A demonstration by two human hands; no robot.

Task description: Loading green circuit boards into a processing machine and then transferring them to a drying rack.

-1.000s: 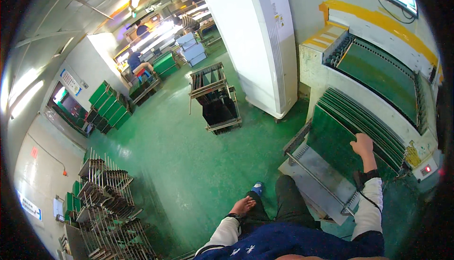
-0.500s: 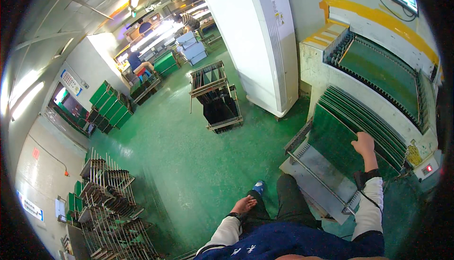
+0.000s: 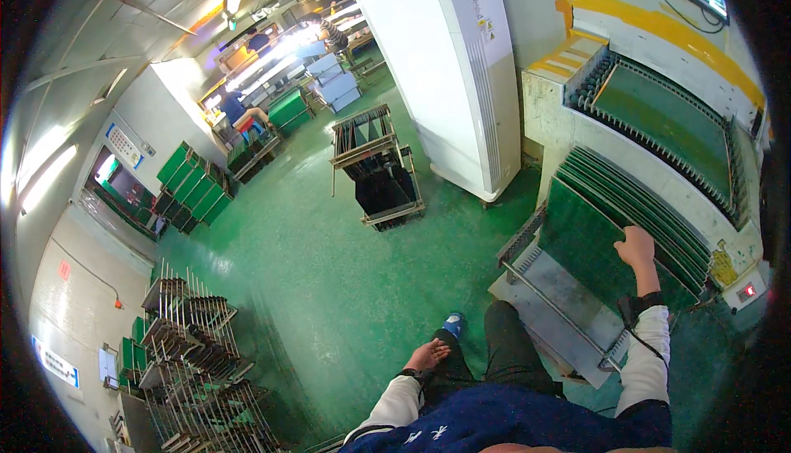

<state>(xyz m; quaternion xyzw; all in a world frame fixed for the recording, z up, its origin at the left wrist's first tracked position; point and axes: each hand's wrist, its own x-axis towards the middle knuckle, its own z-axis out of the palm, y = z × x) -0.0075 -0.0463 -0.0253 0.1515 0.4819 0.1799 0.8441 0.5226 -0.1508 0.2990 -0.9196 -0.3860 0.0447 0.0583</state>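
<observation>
At the right, several thin green panels (image 3: 577, 231) stand on edge, leaning back side by side in a metal slotted rack (image 3: 568, 309). My right hand (image 3: 636, 249) is closed on the upper edge of the front green panel, with its fingers curled over that edge. My left hand (image 3: 428, 356) rests palm up near my left thigh, fingers loosely stretched, and holds nothing.
Behind the rack, a pale machine (image 3: 548, 115) carries another green panel (image 3: 659, 128) between toothed rails. A tall white cabinet (image 3: 445, 66) stands ahead. A wheeled rack (image 3: 383, 173) is mid-floor, with stacked metal racks (image 3: 198, 354) at left. People work far back.
My hands stay practically where they were, the right still on the panel's edge. Far back, the person in the striped top has shifted slightly.
</observation>
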